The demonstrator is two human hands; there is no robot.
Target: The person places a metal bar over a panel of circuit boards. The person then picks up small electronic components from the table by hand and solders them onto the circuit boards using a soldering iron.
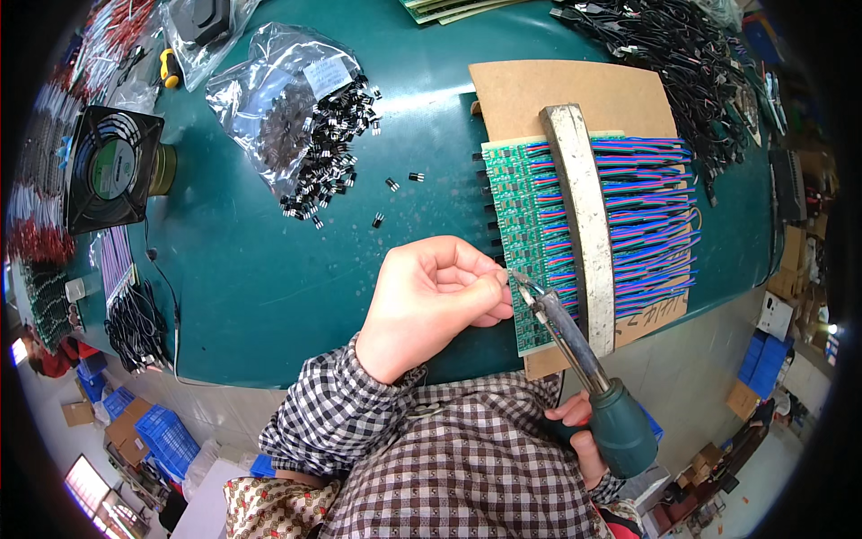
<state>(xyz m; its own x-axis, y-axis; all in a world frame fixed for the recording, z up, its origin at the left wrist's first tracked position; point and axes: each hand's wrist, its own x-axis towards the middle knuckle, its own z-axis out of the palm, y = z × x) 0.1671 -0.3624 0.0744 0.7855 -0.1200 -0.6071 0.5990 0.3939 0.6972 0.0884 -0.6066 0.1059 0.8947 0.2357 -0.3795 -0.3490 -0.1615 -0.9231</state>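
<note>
Bag (247,101): white label (328,77), writing too small to read. Cardboard (575,90): dark handwritten marks (651,314), lower edge. Fan (114,124): round green label (114,171), lettering indistinct.

A glossy green worktop (269,296) spreads beneath and beyond the left grip (440,287). Just right of that grip, a brown fibreboard sheet (575,90) lies flat. Beyond and left of the grip rests a clear plastic bag (256,72), a heap of small black components (332,148) with metal legs at its side; a few loose components (378,220) lie nearer. Well to the grip's left stands a square black fan (112,171), with a bundle of black-ended wires (135,328) on its near side. Farther beyond the grip lie a yellow-and-black tool handle (169,70) leftward, stacked circuit boards (458,9) straight ahead, and tangled black cables (673,54) rightward.
</note>
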